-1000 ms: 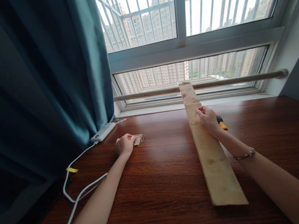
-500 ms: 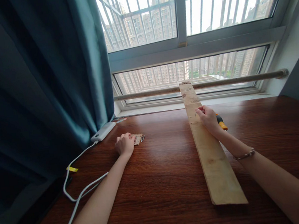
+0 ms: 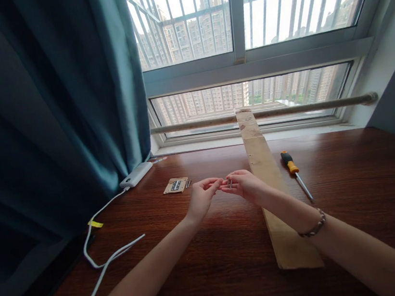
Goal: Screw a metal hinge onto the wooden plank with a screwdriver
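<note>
My left hand and my right hand meet over the table, just left of a long wooden board. Thin silvery screws show between my right fingers. The left thumb and fingertips are pinched together against the right fingertips; whatever they hold is too small to make out. Beyond my left hand lies a small brown card with dark and pale marks. More small metal screws rest at its right edge. To the right of the board, a black and yellow screwdriver lies with its shaft pointing towards me.
The board's far end rests at the window rail. A white power bank with a white cable occupies the left side of the brown table, beside a blue curtain. A yellow tag is on the cable.
My left hand has left the card and moved right. My right hand has come off the board, moving left and nearer, so both hands now meet. The screwdriver is fully uncovered.
</note>
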`<state>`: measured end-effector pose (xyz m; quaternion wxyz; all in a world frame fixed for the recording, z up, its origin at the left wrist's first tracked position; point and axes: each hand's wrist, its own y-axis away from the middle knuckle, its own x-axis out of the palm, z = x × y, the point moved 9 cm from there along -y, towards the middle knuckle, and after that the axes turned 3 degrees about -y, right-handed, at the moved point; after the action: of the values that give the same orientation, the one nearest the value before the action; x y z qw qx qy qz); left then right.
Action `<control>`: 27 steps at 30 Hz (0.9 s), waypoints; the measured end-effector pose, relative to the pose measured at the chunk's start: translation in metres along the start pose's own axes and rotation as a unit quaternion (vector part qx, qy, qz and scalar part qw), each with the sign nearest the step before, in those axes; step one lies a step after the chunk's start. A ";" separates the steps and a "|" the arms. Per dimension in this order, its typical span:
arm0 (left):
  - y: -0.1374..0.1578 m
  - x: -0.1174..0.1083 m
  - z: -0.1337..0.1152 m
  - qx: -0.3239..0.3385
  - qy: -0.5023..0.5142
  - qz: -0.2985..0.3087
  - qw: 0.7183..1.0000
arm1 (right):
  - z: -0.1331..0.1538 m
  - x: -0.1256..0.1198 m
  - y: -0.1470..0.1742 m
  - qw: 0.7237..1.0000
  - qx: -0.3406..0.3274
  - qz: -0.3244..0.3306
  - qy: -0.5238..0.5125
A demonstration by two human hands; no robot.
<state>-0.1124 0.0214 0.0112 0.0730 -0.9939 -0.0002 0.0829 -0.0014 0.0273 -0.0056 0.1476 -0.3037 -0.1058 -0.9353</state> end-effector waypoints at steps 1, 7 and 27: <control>0.002 0.000 0.000 -0.002 -0.003 -0.001 1.000 | -0.004 -0.001 0.002 1.000 0.013 -0.007 -0.003; 0.007 -0.002 -0.008 0.078 -0.130 -0.005 0.988 | -0.014 -0.004 0.010 0.998 0.025 -0.046 0.021; 0.028 0.007 -0.024 0.175 -0.400 -0.069 0.897 | -0.024 -0.016 0.017 0.983 -0.009 -0.131 0.128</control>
<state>-0.1016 -0.0095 0.0297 0.2453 -0.8457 -0.0834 0.4666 0.0040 0.0082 -0.0325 0.0333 -0.1658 -0.1168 -0.9787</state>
